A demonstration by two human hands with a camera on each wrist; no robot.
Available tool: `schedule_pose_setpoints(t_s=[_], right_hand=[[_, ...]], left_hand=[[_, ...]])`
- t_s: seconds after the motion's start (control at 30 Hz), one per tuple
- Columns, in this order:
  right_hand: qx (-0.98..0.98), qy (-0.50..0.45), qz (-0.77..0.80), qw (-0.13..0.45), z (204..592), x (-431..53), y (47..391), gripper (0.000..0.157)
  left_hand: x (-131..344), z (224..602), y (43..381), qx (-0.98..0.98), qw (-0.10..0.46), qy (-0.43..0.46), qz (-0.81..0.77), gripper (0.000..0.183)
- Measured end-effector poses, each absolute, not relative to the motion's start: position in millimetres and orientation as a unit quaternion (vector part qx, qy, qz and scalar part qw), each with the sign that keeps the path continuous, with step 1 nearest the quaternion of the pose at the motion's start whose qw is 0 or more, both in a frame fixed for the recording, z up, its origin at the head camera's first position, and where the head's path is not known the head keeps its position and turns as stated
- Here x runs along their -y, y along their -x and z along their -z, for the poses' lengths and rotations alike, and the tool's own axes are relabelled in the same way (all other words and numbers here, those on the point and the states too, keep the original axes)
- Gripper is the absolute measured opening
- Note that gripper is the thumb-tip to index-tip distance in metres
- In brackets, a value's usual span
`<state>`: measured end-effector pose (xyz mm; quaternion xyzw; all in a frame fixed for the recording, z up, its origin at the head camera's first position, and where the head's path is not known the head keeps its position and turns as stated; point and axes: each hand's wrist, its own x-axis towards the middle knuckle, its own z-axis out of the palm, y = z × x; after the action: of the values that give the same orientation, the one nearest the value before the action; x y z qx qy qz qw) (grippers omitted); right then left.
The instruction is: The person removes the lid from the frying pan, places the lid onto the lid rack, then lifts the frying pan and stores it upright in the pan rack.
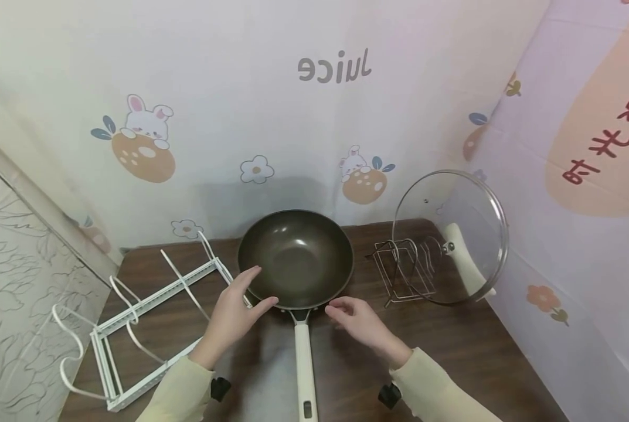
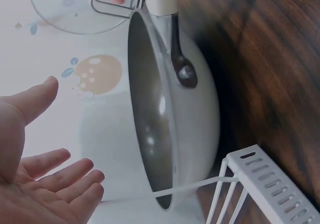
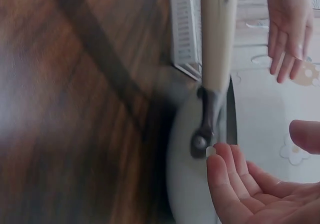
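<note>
A deep frying pan with a dark inside and pale outside sits on the table, its long cream handle pointing toward me. My left hand hovers over the pan's near left rim, thumb and fingers spread. In the left wrist view that left hand is apart from the pan and holds nothing. My right hand is by the near right rim, fingers loosely bent. The right wrist view shows the right hand with fingertips close to the handle joint; whether they touch the pan I cannot tell.
At left lies a white rack with slotted bars and curved wire hoops. At right a glass lid with a cream handle leans upright in a small wire rack. A printed curtain hangs behind the wooden table.
</note>
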<state>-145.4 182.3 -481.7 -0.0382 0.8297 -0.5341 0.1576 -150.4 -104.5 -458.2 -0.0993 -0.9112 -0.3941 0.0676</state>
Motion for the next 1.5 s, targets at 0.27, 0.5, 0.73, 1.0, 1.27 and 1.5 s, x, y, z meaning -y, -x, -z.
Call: schedule_pose_setpoints(t_s=[0.27,0.5,0.73,1.0,1.27,1.5], right_hand=[[-0.787,0.010,0.577,0.217,491.3,-164.4,137.2,0.045],[-0.746,0.013,0.607,0.273,501.2,-149.5,135.9,0.046],[-0.728,-0.001,0.620,0.291,507.0,-138.3,133.3,0.048],[-0.715,-0.016,0.630,0.303,512.0,-129.1,133.2,0.046],[-0.658,-0.015,0.684,0.316,518.8,-122.1,133.9,0.047],[-0.585,-0.036,0.735,0.340,525.0,-116.8,135.3,0.046]], left_hand=[[112.9,445.6,148.3,0.911,0.106,0.103,0.386,0.072],[122.7,441.0,151.7,0.914,0.168,0.115,0.350,0.069],[141.3,439.0,154.0,0.923,0.161,0.088,0.338,0.070],[167.2,442.3,149.0,0.939,0.138,0.039,0.313,0.068],[180.7,449.9,141.0,0.943,0.126,0.005,0.308,0.071],[186.4,461.7,132.4,0.933,0.144,-0.036,0.328,0.072]])
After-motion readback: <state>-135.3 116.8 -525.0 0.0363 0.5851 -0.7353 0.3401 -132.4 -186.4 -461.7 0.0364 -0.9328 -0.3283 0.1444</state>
